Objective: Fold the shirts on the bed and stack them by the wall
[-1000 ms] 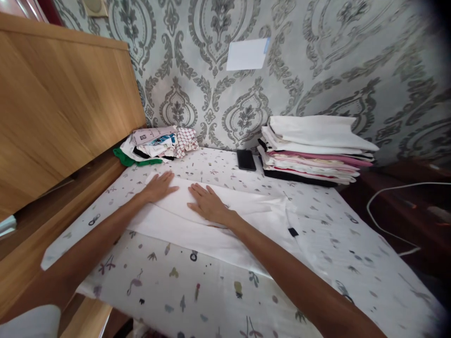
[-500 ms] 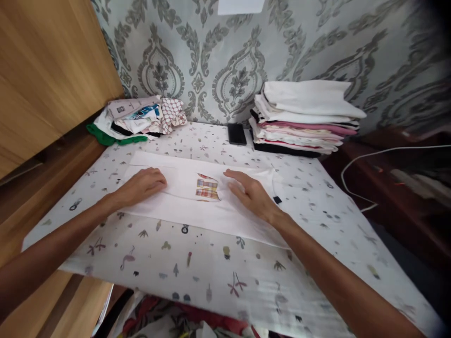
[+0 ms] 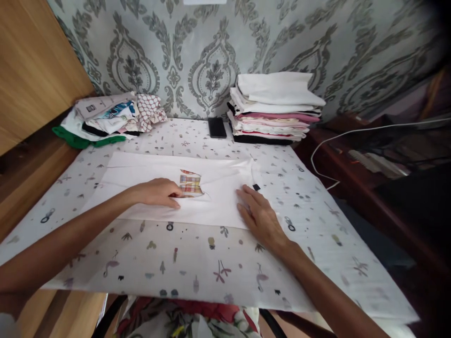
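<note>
A white folded garment (image 3: pixel 218 206) with a plaid print lies flat across the patterned cloth, a small dark label at its right end. My left hand (image 3: pixel 160 192) rests on the garment at the print's lower left, thumb and fingers a little apart, gripping nothing that shows. On the garment's right end lies my right hand (image 3: pixel 259 213), its fingers spread and pointing up and left, holding nothing.
The patterned cloth (image 3: pixel 197 263) covers the table. A loose clothes pile (image 3: pixel 105 117) is at back left, a black phone (image 3: pixel 217 127) at back centre, a tall folded stack (image 3: pixel 278 108) at back right. A white cable (image 3: pixel 319 145) runs over dark furniture at right.
The view has shifted right. My left hand has moved right along the garment to the print. My right hand has moved nearer the garment's right end and lower edge.
</note>
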Action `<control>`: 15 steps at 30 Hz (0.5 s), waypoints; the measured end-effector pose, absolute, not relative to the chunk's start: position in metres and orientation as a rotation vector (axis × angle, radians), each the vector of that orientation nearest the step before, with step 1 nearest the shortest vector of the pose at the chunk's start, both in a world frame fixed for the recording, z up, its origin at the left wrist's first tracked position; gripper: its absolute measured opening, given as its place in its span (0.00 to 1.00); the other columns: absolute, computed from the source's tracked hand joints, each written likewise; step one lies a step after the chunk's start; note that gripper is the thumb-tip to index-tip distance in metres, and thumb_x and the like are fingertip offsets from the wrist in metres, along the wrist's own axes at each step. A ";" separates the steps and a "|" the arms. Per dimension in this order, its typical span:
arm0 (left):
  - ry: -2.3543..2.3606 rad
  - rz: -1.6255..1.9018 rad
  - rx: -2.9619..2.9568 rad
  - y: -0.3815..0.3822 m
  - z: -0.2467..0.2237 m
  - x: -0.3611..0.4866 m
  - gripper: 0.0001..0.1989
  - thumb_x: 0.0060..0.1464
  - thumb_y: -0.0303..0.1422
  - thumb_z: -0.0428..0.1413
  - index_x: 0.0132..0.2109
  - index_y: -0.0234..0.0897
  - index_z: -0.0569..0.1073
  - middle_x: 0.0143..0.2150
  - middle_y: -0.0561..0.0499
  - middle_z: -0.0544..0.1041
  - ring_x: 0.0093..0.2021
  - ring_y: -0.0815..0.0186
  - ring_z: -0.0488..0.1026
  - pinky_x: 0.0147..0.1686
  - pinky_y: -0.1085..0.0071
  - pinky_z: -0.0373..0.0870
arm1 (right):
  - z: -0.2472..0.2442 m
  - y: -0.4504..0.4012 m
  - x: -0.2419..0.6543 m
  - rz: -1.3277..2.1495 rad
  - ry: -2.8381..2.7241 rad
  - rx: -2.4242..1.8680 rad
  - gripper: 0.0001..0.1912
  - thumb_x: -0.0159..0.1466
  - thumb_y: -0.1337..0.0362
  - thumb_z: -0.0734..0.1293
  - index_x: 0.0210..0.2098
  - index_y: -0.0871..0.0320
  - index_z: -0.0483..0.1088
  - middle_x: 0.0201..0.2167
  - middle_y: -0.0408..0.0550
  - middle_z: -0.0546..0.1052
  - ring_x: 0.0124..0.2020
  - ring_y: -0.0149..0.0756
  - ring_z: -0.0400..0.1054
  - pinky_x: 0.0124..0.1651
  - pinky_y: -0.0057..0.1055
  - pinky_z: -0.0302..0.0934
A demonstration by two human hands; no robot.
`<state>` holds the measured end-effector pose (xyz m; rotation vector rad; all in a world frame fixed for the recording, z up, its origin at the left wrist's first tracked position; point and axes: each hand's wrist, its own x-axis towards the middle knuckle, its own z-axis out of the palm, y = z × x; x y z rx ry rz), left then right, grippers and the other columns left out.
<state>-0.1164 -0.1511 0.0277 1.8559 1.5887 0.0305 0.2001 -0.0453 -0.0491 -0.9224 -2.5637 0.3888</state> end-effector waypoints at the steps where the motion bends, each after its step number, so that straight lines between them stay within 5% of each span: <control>1: 1.565 0.017 1.810 -0.153 0.032 -0.125 0.11 0.53 0.40 0.55 0.29 0.38 0.68 0.28 0.54 0.69 0.29 0.66 0.64 0.29 0.71 0.54 | -0.050 -0.045 0.200 0.379 -2.566 -0.914 0.23 0.72 0.56 0.57 0.61 0.58 0.67 0.66 0.59 0.65 0.66 0.52 0.60 0.65 0.55 0.60; 8: 1.629 -0.087 1.379 -0.196 0.054 -0.208 0.19 0.48 0.47 0.58 0.37 0.35 0.76 0.35 0.52 0.78 0.36 0.64 0.71 0.34 0.75 0.64 | -0.041 -0.045 0.206 0.447 -2.494 -0.969 0.23 0.71 0.55 0.57 0.61 0.56 0.66 0.65 0.58 0.66 0.62 0.50 0.65 0.55 0.47 0.69; 12: 1.924 0.188 1.084 -0.238 0.050 -0.245 0.22 0.38 0.46 0.62 0.39 0.35 0.78 0.39 0.54 0.80 0.42 0.63 0.74 0.41 0.76 0.69 | -0.039 -0.046 0.220 0.337 -2.438 -1.114 0.23 0.69 0.54 0.58 0.58 0.58 0.68 0.50 0.59 0.74 0.49 0.50 0.71 0.48 0.45 0.69; 15: 2.234 0.544 0.805 -0.265 0.043 -0.252 0.19 0.30 0.41 0.67 0.33 0.38 0.76 0.34 0.54 0.80 0.41 0.59 0.77 0.36 0.72 0.74 | -0.040 -0.047 0.233 0.307 -2.372 -1.277 0.25 0.67 0.48 0.59 0.54 0.58 0.71 0.38 0.54 0.75 0.39 0.47 0.71 0.41 0.43 0.67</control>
